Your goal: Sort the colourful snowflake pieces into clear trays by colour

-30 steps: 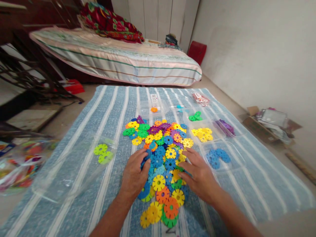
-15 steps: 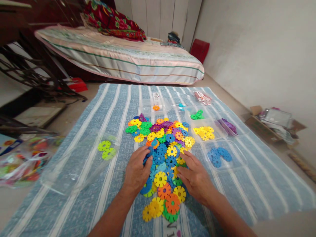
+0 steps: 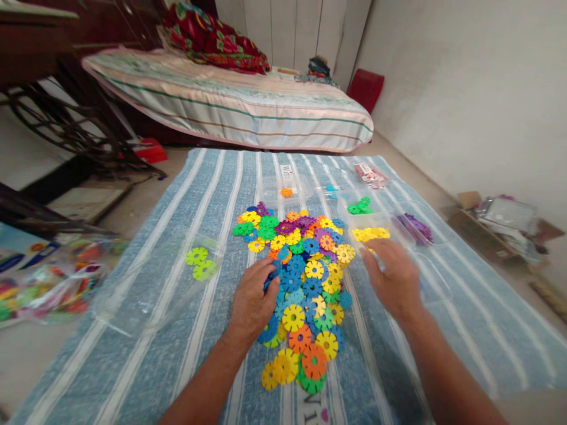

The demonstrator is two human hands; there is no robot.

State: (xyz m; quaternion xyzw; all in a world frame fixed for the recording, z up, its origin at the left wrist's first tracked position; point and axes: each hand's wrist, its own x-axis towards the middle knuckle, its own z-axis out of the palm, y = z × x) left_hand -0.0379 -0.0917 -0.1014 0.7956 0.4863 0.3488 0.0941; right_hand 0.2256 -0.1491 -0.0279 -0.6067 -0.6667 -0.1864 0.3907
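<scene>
Blue-and-white striped woven mat (image 3: 212, 195) on a pale floor (image 3: 26, 354), low mattress in striped sheet (image 3: 230, 106), red floral pillow (image 3: 212, 41), plain white wall (image 3: 465, 88), dark wooden furniture (image 3: 39, 47), even daylight

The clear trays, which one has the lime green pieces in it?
The tray alone on the left, beside the left hand; the rest sit right.

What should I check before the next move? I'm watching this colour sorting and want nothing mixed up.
1. Left hand resting on the mixed pile: ok.
2. Right hand off the pile, above the clear tray: ok.
3. Whether the right hand holds a disc: cannot tell.
4. Yellow discs together, one colour: ok.
5. Purple discs apart from the yellow: ok.
6. Blue discs in that tray, hidden by the hand: cannot tell.
</scene>
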